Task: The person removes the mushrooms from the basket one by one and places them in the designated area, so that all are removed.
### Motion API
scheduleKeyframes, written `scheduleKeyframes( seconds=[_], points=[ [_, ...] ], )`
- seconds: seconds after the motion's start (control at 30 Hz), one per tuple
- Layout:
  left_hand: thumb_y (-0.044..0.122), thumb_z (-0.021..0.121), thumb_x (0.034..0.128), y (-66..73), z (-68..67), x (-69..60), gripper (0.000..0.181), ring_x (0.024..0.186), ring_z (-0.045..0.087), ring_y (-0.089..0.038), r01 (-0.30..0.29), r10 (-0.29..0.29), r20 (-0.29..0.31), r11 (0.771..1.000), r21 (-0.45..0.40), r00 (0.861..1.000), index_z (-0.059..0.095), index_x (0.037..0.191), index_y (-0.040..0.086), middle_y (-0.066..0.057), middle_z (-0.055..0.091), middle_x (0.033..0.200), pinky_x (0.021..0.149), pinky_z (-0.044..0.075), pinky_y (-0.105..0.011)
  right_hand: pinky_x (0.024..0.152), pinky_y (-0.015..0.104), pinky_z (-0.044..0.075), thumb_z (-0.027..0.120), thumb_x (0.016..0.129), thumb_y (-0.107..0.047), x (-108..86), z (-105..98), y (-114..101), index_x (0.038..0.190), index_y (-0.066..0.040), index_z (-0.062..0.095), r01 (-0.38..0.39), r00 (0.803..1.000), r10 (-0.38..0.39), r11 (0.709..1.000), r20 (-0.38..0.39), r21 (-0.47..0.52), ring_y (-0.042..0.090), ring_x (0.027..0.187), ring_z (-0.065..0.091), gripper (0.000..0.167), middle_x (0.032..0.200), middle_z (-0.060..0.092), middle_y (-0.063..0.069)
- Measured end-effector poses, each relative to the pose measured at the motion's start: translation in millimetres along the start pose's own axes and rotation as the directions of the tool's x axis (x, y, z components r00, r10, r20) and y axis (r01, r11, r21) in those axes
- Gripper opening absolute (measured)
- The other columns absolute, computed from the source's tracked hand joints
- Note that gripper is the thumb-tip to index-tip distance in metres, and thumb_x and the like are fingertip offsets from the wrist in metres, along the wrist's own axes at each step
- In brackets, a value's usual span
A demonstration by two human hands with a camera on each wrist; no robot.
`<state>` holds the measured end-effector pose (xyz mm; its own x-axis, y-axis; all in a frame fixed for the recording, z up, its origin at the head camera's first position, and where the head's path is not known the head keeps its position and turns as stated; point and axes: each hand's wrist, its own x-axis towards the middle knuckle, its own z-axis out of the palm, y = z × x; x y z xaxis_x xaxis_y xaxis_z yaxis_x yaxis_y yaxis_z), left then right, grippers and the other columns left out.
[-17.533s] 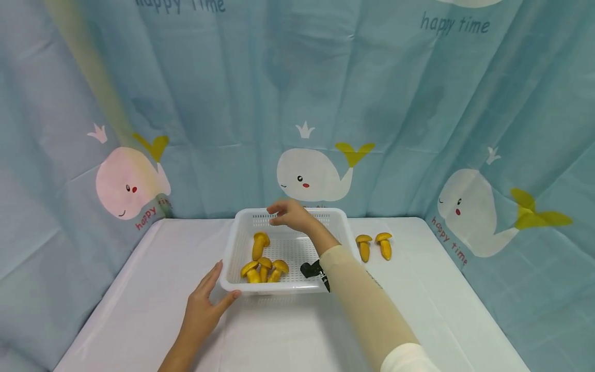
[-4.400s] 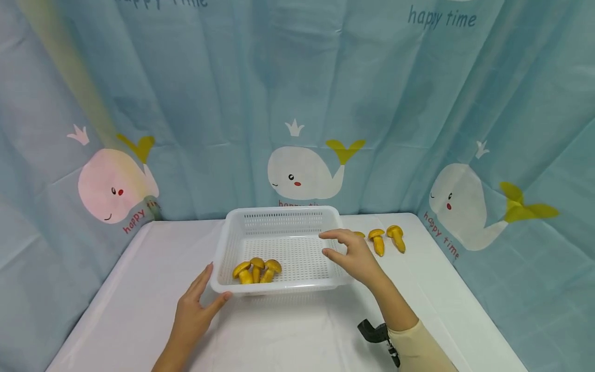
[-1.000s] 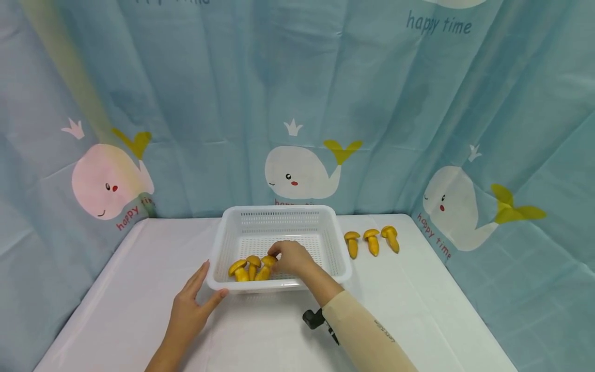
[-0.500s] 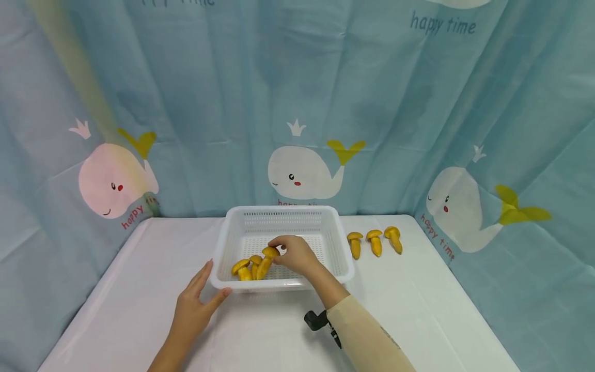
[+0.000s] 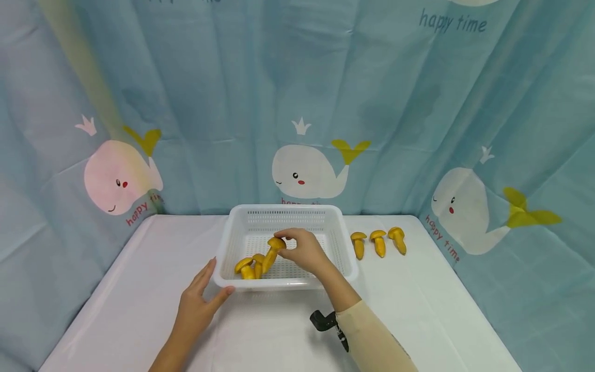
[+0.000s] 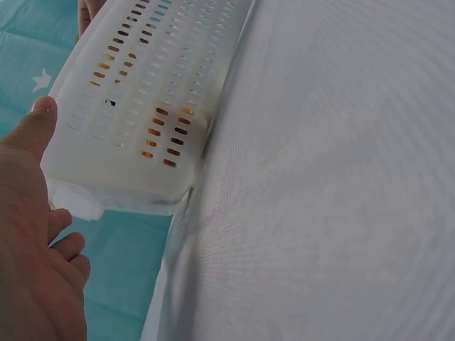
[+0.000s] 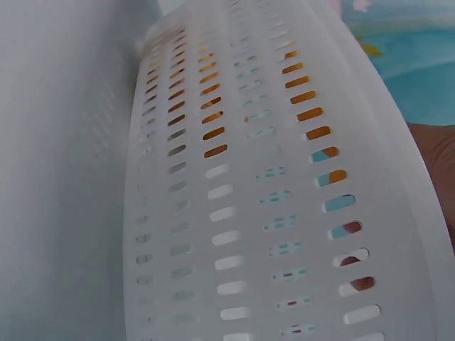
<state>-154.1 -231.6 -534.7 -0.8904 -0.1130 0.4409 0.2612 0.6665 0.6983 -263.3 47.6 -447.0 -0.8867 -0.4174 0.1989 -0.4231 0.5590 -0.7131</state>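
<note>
A white perforated plastic basket stands on the table. My right hand reaches over its front rim and pinches a yellow mushroom near the cap. That mushroom is tilted, its stem hanging down inside the basket. Just left of it, two more yellow mushrooms lie in the front left corner. My left hand is at the basket's front left corner, thumb and fingers spread and touching the rim. In the left wrist view the thumb lies against the rim. Through the slots in the right wrist view, yellow shows.
Three yellow mushrooms lie in a row on the white table, right of the basket. A blue curtain with whale prints hangs behind and at both sides. A black device sticks out at my right wrist.
My right hand has closed on the rightmost mushroom in the basket and lifted it up, slightly away from the other two. Earlier, mushrooms went from the basket to the row. My left hand stays put.
</note>
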Motion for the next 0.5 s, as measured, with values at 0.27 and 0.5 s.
scheduleKeyframes(
  seconds=[0.27, 0.5],
  points=[
    [0.038, 0.086, 0.0837, 1.1, -0.1, -2.6, 0.091, 0.143, 0.046, -0.038, -0.001, 0.001, 0.022, 1.0, -0.008, 1.0, 0.038, 0.16, 0.021, -0.01, 0.045, 0.159, 0.106, 0.045, -0.057, 0.112, 0.052, 0.047, 0.079, 0.091, -0.021, -15.3, -12.3, 4.4, 0.132, -0.021, 0.07, 0.018, 0.999, -0.016, 0.998, -0.029, 0.066, 0.025, 0.124, 0.061, 0.041, 0.129, 0.069, -0.008],
    [0.038, 0.086, 0.0829, 1.2, -1.7, -0.8, 0.093, 0.145, 0.045, -0.034, 0.001, -0.001, 0.013, 1.0, -0.007, 1.0, 0.037, 0.16, 0.023, -0.007, 0.044, 0.16, 0.107, 0.046, -0.053, 0.112, 0.051, 0.048, 0.08, 0.091, -0.018, -26.0, -26.8, 5.4, 0.128, -0.025, 0.071, 0.042, 0.997, -0.037, 0.997, -0.068, 0.071, 0.019, 0.123, 0.061, 0.04, 0.127, 0.069, -0.009]
  ],
)
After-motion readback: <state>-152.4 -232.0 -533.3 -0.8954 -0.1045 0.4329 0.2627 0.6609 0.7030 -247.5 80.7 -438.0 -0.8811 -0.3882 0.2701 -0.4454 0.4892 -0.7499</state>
